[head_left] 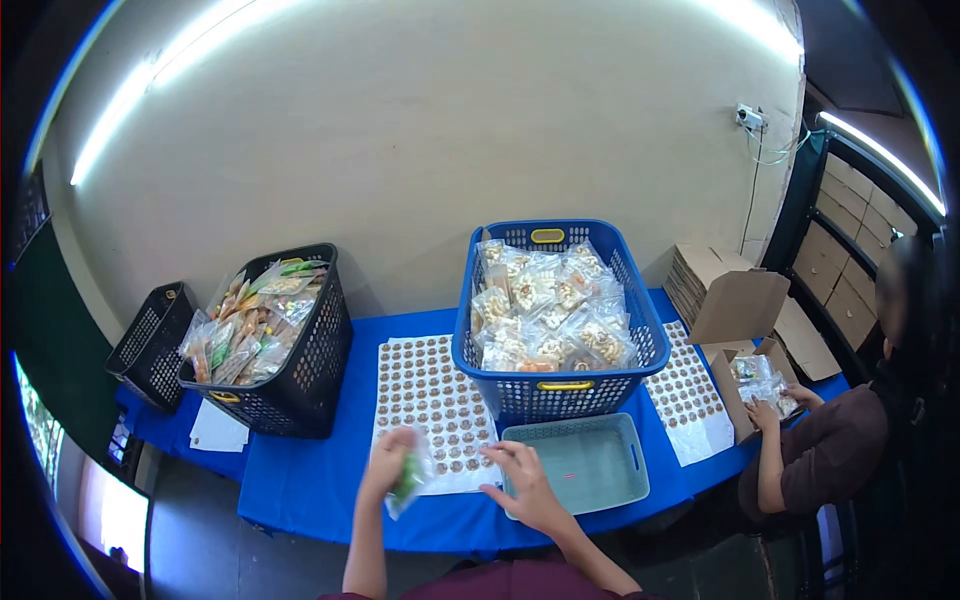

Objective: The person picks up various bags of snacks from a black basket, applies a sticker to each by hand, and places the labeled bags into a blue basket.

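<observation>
My left hand (385, 463) grips a small clear packet (408, 480) with green contents, held above the near edge of a white sticker sheet (432, 400) covered in round brown labels. My right hand (522, 480) rests with fingers spread at the sheet's right edge, next to a shallow grey-green tray (630, 465). It holds nothing that I can see. Behind the tray stands a blue basket (640, 330) heaped with clear snack packets (545, 310).
A black basket (315, 380) of packets and a smaller black basket (150, 345) stand at the left on the blue table (300, 480). Another sticker sheet (690, 390) lies at the right. A seated person (830, 450) handles packets in a cardboard box (745, 310); flat boxes are stacked behind.
</observation>
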